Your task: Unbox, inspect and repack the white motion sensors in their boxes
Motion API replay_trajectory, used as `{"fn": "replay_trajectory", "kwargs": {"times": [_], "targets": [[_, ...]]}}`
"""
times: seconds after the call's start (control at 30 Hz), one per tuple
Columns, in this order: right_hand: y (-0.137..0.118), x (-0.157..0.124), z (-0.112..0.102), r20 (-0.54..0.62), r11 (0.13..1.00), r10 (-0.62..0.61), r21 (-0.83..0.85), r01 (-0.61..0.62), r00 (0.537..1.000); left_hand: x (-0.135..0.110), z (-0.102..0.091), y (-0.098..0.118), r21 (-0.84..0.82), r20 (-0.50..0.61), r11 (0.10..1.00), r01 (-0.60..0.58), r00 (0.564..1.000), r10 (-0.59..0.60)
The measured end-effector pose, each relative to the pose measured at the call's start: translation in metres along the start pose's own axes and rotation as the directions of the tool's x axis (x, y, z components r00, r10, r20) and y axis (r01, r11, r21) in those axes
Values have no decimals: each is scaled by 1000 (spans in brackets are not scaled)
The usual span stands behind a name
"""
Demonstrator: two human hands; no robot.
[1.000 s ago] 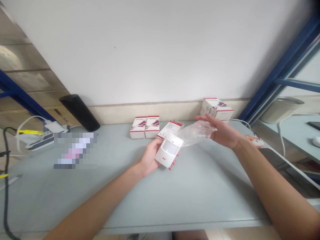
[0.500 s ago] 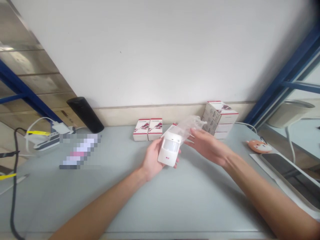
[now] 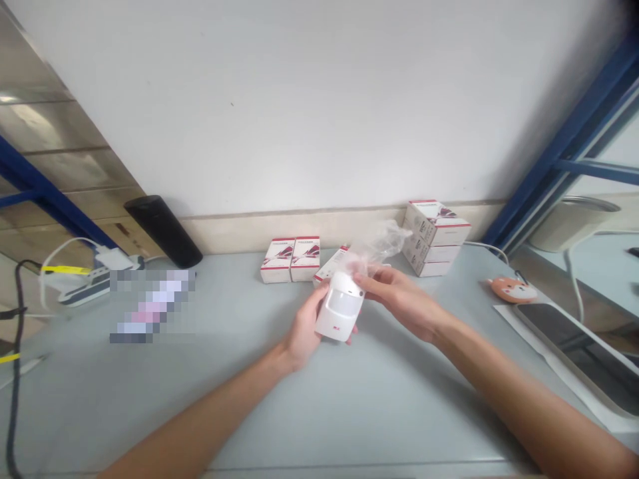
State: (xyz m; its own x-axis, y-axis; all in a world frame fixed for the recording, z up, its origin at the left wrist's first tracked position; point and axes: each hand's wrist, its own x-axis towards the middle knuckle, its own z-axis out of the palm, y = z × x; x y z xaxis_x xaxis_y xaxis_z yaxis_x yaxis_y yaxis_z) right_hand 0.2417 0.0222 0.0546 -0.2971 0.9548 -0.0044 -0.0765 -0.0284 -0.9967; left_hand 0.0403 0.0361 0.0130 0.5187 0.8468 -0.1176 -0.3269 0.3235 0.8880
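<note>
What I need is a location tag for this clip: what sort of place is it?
Probably a workshop or stockroom bench: red-and-white product boxes stacked against the wall, a power strip, and blue metal racking beside the grey table.

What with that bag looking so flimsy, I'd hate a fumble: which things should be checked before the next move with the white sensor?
1. Grip of left hand on white plastic sensor housing: ok, fingers wrap its side.
2. Pinch of right hand on crumpled clear plastic bag at the housing's top: ok.
3. Bag's mouth open: cannot tell, the film is blurred.
4. Bare grey table below both hands: ok.
5. Stacked red-and-white cardboard boxes apart from both hands: ok.
</note>
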Motion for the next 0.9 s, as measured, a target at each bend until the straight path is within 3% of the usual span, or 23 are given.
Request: {"fn": "replay_trajectory", "kwargs": {"times": [0.23,0.43,0.67,0.9], "targets": [[4,2,4,-6,993,-68,-101,67,998,0,1,7,-21,-42,999,-40,998,39],[5,7,-5,-182,996,-21,-85,5,983,1,-5,9,-89,22,994,-56,998,58],[13,6,-11,5,992,86,95,-86,996,1,-6,17,-177,203,977,117,976,-80],[9,5,-10,148,985,90,134,-110,985,0,-6,23,-219,226,968,123,972,-72]]}}
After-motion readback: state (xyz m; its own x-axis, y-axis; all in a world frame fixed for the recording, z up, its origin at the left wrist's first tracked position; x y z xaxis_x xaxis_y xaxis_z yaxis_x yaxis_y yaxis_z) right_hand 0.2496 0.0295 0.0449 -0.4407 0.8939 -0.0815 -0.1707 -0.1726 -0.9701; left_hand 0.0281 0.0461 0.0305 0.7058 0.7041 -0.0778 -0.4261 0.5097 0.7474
